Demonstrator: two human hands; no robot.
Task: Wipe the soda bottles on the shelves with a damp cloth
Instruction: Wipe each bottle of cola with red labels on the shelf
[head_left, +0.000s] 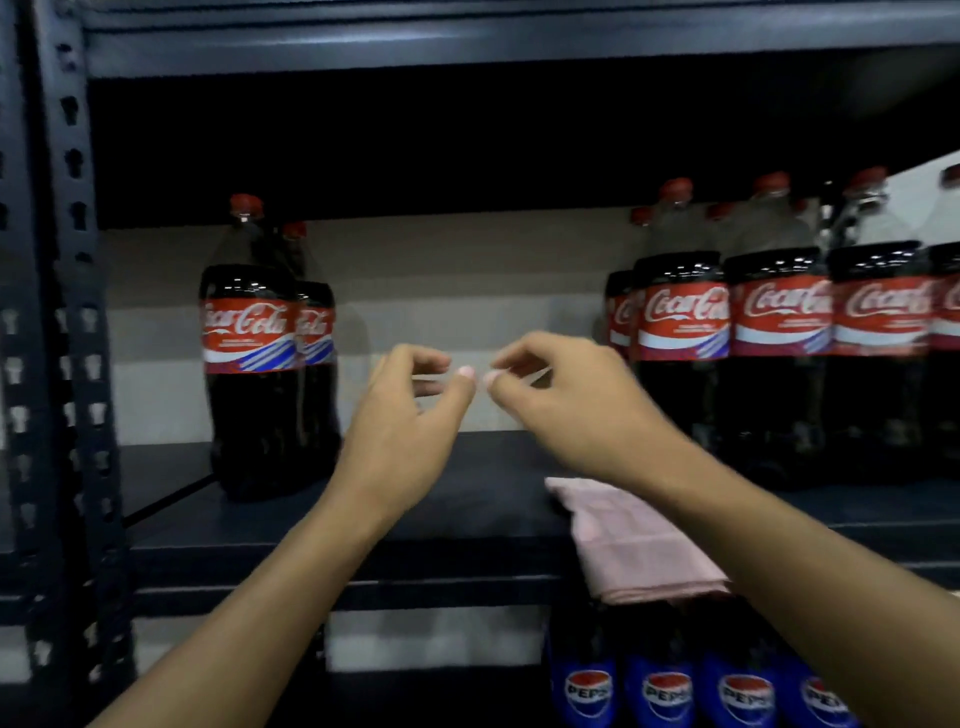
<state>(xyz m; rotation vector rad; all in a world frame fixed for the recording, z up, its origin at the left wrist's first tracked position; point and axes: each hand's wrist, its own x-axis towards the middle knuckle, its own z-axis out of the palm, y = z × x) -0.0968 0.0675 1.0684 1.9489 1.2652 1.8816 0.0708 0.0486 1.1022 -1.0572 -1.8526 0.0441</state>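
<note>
Two large cola bottles (249, 353) with red labels stand at the left of the dark shelf (441, 525), one behind the other. Several more cola bottles (779, 322) stand packed in a row at the right. A folded pink cloth (639, 545) lies on the shelf's front edge, partly under my right forearm. My left hand (410, 415) and my right hand (566, 400) hover side by side over the gap between the bottle groups. Their fingers are loosely curled, the thumb tips almost meet, and neither hand holds anything or touches a bottle.
A perforated metal upright (67, 364) frames the rack at the left. Another shelf board (467, 47) runs overhead. Blue Pepsi bottles (670, 691) stand on the shelf below, at the lower right. A pale wall shows behind the bottles.
</note>
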